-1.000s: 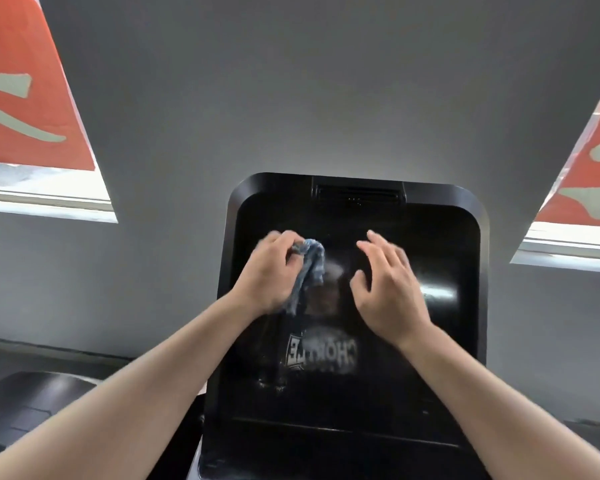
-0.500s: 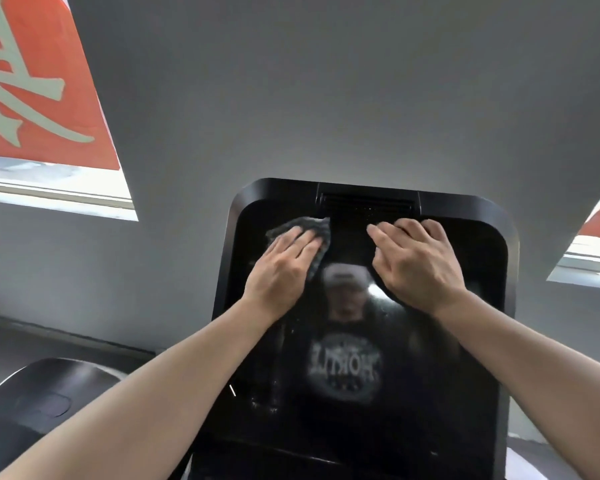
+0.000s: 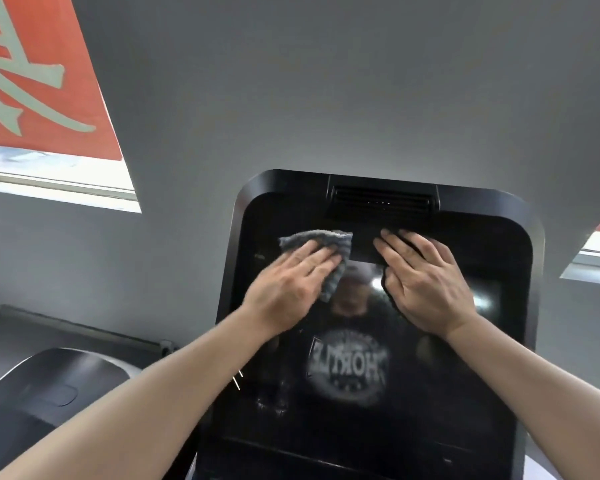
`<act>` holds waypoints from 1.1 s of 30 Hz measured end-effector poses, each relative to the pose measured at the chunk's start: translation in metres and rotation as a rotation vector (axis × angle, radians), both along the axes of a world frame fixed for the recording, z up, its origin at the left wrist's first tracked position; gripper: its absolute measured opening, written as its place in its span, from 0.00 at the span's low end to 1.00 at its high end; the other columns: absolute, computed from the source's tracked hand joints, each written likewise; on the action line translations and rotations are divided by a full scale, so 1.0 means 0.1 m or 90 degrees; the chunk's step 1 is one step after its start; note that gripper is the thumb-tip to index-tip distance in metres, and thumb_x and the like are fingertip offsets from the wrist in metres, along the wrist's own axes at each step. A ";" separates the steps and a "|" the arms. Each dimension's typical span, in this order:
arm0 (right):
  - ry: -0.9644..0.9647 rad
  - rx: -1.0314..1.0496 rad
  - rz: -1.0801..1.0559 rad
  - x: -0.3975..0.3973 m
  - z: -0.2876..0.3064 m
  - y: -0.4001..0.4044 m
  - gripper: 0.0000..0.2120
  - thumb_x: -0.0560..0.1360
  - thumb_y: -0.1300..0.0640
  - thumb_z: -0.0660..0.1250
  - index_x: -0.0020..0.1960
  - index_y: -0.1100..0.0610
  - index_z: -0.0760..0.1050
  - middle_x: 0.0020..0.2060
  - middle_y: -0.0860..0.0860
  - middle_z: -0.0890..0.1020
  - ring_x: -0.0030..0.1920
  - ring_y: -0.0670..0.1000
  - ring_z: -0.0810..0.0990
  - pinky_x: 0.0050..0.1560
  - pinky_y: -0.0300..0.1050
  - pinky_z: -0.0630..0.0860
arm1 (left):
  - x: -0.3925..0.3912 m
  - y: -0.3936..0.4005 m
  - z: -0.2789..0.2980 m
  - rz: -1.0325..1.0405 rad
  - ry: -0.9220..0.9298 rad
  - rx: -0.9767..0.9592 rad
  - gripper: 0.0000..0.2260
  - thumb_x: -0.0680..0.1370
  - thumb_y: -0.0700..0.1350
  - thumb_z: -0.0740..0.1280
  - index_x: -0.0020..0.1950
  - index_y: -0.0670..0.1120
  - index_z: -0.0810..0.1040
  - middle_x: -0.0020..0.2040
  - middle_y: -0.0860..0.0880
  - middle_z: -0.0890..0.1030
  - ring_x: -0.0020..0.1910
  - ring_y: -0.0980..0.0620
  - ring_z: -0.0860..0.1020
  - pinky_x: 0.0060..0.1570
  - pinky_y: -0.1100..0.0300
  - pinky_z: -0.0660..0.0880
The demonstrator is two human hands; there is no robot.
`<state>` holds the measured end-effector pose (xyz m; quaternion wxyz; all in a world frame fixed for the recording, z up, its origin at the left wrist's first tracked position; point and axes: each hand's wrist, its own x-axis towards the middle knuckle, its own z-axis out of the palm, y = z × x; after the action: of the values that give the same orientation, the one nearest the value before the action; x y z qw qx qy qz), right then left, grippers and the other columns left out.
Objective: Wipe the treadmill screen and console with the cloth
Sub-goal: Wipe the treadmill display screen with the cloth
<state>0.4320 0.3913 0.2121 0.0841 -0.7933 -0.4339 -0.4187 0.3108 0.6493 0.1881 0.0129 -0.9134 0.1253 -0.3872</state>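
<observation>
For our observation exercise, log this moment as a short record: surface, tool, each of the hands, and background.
surface: black treadmill screen, glossy, reflecting the person
tool: grey-blue cloth, on the upper left of the screen
left hand: fingers straight, pressing the cloth flat
right hand: flat on the screen, no cloth visible under it
vent: at the top edge, above both hands
background: grey wall, red banner

The glossy treadmill screen [image 3: 378,393] reflects a dark shirt, below the fingers of both hands, printed with mirrored white lettering, roughly "HORTLE", not fully legible; far left of the fingers, a red banner [image 3: 45,81] bears large pale brush-stroke characters, cropped and unreadable.
</observation>
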 end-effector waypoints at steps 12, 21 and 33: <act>-0.013 0.017 -0.004 -0.03 0.00 0.02 0.22 0.82 0.53 0.65 0.76 0.54 0.74 0.76 0.50 0.74 0.74 0.57 0.73 0.74 0.57 0.68 | -0.02 0.07 0.13 0.124 -0.006 -0.158 0.22 0.85 0.44 0.62 0.79 0.43 0.70 0.79 0.44 0.70 0.80 0.41 0.64 0.76 0.42 0.66; -0.008 0.011 -0.009 -0.03 0.01 0.02 0.23 0.82 0.53 0.66 0.76 0.54 0.74 0.76 0.50 0.74 0.74 0.57 0.72 0.73 0.58 0.68 | -0.09 0.03 0.07 0.171 0.029 -0.094 0.25 0.86 0.48 0.59 0.82 0.43 0.64 0.82 0.44 0.64 0.82 0.40 0.58 0.78 0.41 0.62; -0.010 0.007 -0.012 -0.04 0.02 0.01 0.23 0.82 0.52 0.64 0.77 0.54 0.73 0.77 0.50 0.73 0.75 0.57 0.72 0.74 0.57 0.67 | -0.22 0.30 0.05 0.149 0.070 0.018 0.27 0.86 0.53 0.56 0.83 0.45 0.62 0.84 0.45 0.60 0.84 0.42 0.54 0.80 0.42 0.58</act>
<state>0.4277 0.3922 0.2139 0.0812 -0.7937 -0.4249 -0.4277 0.2889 0.6791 0.1934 0.0638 -0.9414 0.0234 -0.3303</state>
